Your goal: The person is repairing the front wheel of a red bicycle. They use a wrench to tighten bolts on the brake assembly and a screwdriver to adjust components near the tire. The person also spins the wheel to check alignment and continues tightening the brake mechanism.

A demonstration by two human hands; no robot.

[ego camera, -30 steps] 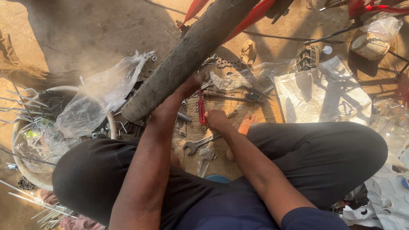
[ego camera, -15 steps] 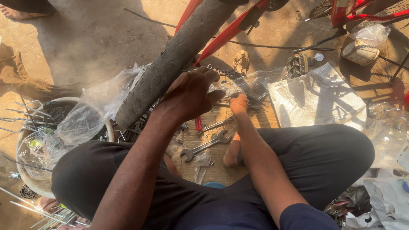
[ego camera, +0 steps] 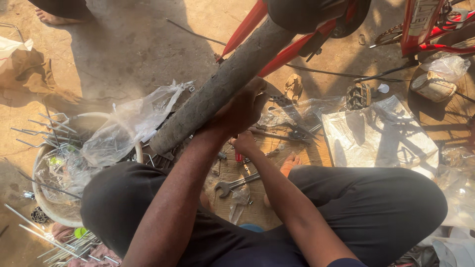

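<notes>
Left hand (ego camera: pixel 242 110) first: its fingers (ego camera: pixel 258 99) are curled over the tyre (ego camera: pixel 217 94), gripping it from the near side, knuckles up. That tyre runs as a long grey, dusty band from the red frame (ego camera: pixel 292 49) at the top down toward the plastic bag (ego camera: pixel 133 126) on the left, and it sits right above the person's lap. Right hand (ego camera: pixel 245 143) is tucked just below the left, underneath the tyre; its fingertips are hidden, so I cannot tell whether they are spread or pinched on anything. It is close to a red-handled tool (ego camera: pixel 239 157) on the board (ego camera: pixel 257 198).

How the tyre will handle, by my reading: rubber that is rough and gritty, so not slippery, with some flex along the tread but a fair bit of weight if the wheel comes with it. Best taken across its width, palm over the top as the left hand has it, away from the spokes.

Moving outward: a spanner (ego camera: pixel 236 184) lies on the board between the knees, with more long-handled tools (ego camera: pixel 277 133) just beyond the hands. To the right, a crumpled clear sheet (ego camera: pixel 381 141) and a pedal (ego camera: pixel 358 95). To the left, a white basin (ego camera: pixel 49 212) packed with spokes and plastic. Loose spokes (ego camera: pixel 59 244) lie on the ground beside it
</notes>
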